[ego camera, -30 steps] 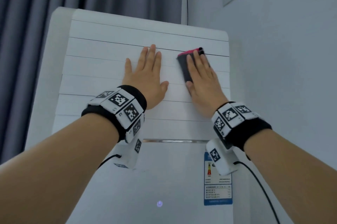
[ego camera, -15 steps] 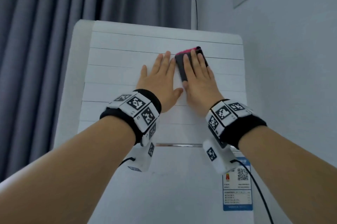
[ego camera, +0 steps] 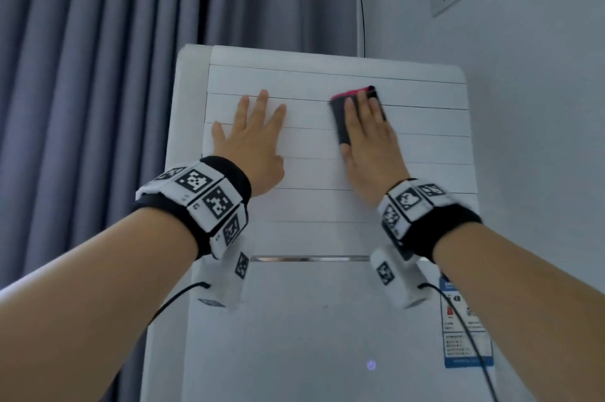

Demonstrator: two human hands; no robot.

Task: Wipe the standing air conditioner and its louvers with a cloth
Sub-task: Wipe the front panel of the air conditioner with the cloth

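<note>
Louvers (ego camera: pixel 327 146) of the white standing air conditioner (ego camera: pixel 311 319) lie under my flat left hand (ego camera: pixel 252 143), while my right hand (ego camera: pixel 370 146), fingers straight, presses what looks like a dark, pink-edged cloth (ego camera: pixel 342 120) against them.

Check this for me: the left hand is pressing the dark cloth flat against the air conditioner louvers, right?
Not quite. In the head view the right hand presses the dark cloth flat against the louvers; the left hand rests bare on them.
</note>
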